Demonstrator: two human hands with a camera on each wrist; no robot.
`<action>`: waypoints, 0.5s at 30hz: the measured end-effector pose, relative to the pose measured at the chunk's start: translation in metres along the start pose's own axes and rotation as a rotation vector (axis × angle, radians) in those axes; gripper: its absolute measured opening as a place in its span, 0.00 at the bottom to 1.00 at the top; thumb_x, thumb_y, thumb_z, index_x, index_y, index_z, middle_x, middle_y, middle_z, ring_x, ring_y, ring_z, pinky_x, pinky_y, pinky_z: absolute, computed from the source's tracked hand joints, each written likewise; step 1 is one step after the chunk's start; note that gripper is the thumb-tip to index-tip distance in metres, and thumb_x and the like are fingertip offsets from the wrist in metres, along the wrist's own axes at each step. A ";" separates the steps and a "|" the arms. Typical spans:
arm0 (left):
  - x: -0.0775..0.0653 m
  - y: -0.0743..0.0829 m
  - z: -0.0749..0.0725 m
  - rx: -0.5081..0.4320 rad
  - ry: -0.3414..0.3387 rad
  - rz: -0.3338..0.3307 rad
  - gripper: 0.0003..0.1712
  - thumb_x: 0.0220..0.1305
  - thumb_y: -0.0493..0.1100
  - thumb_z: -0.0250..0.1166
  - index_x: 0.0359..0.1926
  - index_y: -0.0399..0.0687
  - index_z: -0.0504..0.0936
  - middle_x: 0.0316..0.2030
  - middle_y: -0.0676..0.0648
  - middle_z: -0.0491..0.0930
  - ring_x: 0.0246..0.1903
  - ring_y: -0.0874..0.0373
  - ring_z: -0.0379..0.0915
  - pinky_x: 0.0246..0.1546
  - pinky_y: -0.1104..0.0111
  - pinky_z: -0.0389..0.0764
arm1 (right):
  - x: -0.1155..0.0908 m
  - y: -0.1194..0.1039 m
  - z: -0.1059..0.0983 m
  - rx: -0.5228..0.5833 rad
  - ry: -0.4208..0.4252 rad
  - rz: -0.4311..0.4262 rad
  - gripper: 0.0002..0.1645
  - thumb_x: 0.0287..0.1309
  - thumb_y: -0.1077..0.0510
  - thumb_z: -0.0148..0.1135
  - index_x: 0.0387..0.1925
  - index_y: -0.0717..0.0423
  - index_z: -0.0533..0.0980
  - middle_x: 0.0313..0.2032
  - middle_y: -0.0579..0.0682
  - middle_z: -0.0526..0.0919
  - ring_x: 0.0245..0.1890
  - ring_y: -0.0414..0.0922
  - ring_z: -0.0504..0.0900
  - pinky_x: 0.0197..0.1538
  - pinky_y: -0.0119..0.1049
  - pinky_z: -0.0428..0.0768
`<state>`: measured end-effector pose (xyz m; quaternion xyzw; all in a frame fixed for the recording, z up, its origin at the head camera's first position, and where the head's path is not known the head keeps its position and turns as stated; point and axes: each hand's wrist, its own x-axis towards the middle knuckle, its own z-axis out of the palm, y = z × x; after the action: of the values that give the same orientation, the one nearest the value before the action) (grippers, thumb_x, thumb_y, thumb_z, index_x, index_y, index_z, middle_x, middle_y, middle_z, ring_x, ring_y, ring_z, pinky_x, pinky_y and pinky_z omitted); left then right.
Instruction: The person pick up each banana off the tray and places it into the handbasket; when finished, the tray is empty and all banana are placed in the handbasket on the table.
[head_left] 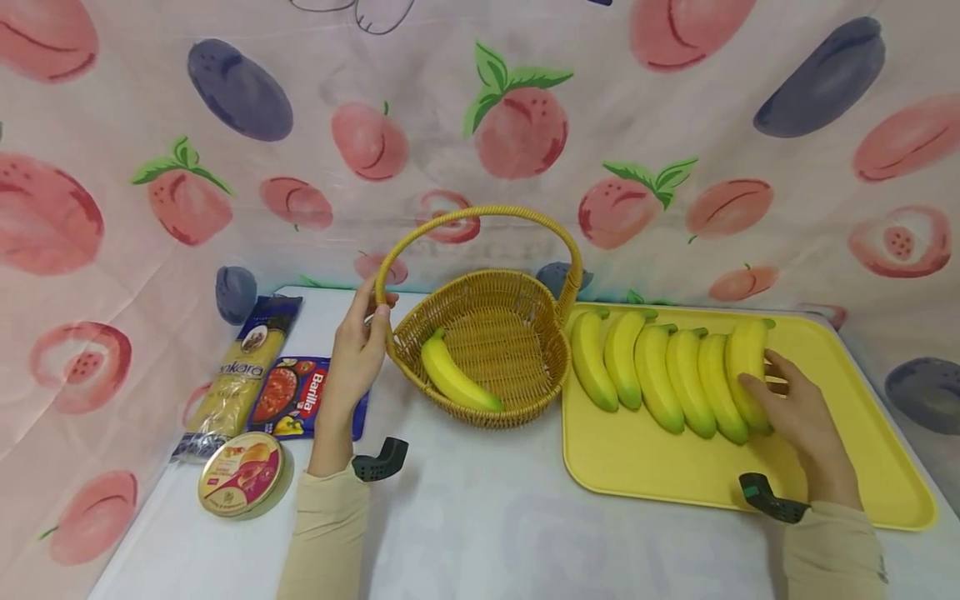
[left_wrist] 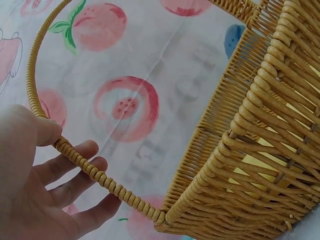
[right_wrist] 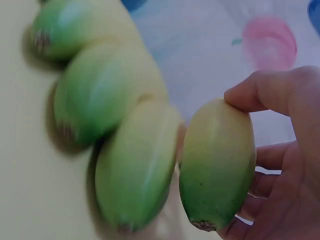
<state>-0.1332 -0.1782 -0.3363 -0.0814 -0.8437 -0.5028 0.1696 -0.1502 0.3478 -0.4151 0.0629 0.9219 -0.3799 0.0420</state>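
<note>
A wicker basket with a tall arched handle stands in the middle of the table. One banana lies in it. My left hand holds the left side of the handle near its base; in the left wrist view, thumb and fingers lie on either side of the wicker. At the right, several bananas lie side by side on a yellow tray. My right hand pinches the rightmost banana between thumb and fingers, close beside its neighbour.
Left of the basket lie a bag of pasta, a blue Barilla packet partly behind my left forearm, and a round tin. A fruit-print cloth hangs behind the white table.
</note>
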 end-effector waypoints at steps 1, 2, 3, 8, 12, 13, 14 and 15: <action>0.000 0.000 0.000 0.001 0.000 0.000 0.26 0.74 0.39 0.44 0.71 0.47 0.57 0.52 0.36 0.73 0.39 0.46 0.70 0.36 0.72 0.72 | -0.002 -0.005 0.001 0.006 -0.001 -0.015 0.47 0.66 0.39 0.46 0.74 0.58 0.40 0.66 0.73 0.55 0.59 0.69 0.60 0.40 0.32 0.67; 0.000 -0.001 0.000 -0.001 -0.001 0.000 0.26 0.74 0.39 0.44 0.71 0.47 0.57 0.52 0.36 0.73 0.40 0.47 0.70 0.38 0.71 0.73 | -0.004 -0.011 0.002 0.002 -0.001 -0.032 0.47 0.66 0.39 0.46 0.74 0.57 0.39 0.66 0.73 0.55 0.59 0.68 0.60 0.39 0.32 0.67; 0.000 -0.001 0.000 -0.002 -0.003 -0.002 0.26 0.74 0.39 0.44 0.71 0.47 0.57 0.52 0.36 0.73 0.42 0.48 0.69 0.40 0.68 0.73 | -0.006 -0.016 0.004 0.001 -0.006 -0.053 0.47 0.66 0.39 0.47 0.74 0.56 0.39 0.66 0.73 0.55 0.59 0.68 0.60 0.40 0.33 0.67; 0.000 -0.002 0.000 -0.029 -0.005 -0.014 0.26 0.74 0.38 0.44 0.71 0.47 0.56 0.53 0.35 0.72 0.50 0.48 0.69 0.50 0.55 0.74 | -0.018 -0.046 0.011 -0.004 -0.004 -0.190 0.45 0.66 0.44 0.51 0.74 0.55 0.43 0.63 0.70 0.61 0.53 0.60 0.67 0.36 0.24 0.67; 0.001 -0.008 0.000 -0.042 0.002 -0.001 0.26 0.74 0.38 0.44 0.71 0.47 0.57 0.53 0.34 0.72 0.53 0.45 0.68 0.53 0.50 0.72 | -0.028 -0.067 0.018 0.016 -0.020 -0.307 0.41 0.66 0.49 0.54 0.74 0.49 0.48 0.61 0.65 0.65 0.48 0.36 0.68 0.39 0.19 0.67; 0.002 -0.012 0.001 -0.045 0.003 -0.002 0.26 0.74 0.38 0.44 0.71 0.49 0.57 0.53 0.34 0.72 0.54 0.45 0.68 0.53 0.49 0.72 | -0.031 -0.071 0.020 0.015 -0.029 -0.333 0.41 0.66 0.50 0.55 0.74 0.48 0.49 0.61 0.63 0.66 0.47 0.31 0.67 0.40 0.19 0.67; 0.003 -0.016 0.002 -0.042 0.004 -0.004 0.26 0.74 0.39 0.44 0.71 0.51 0.57 0.53 0.35 0.72 0.54 0.46 0.68 0.54 0.49 0.72 | -0.034 -0.075 0.022 0.018 -0.043 -0.356 0.40 0.65 0.51 0.55 0.73 0.46 0.50 0.60 0.62 0.66 0.46 0.27 0.65 0.41 0.19 0.67; 0.004 -0.021 0.002 -0.037 0.005 -0.003 0.26 0.74 0.40 0.44 0.71 0.52 0.57 0.54 0.36 0.72 0.54 0.46 0.68 0.54 0.49 0.72 | -0.037 -0.079 0.024 0.022 -0.058 -0.378 0.40 0.65 0.52 0.56 0.73 0.45 0.51 0.60 0.60 0.67 0.45 0.24 0.64 0.42 0.18 0.67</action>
<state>-0.1440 -0.1865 -0.3534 -0.0821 -0.8340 -0.5186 0.1695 -0.1250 0.2726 -0.3723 -0.1218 0.9115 -0.3928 -0.0044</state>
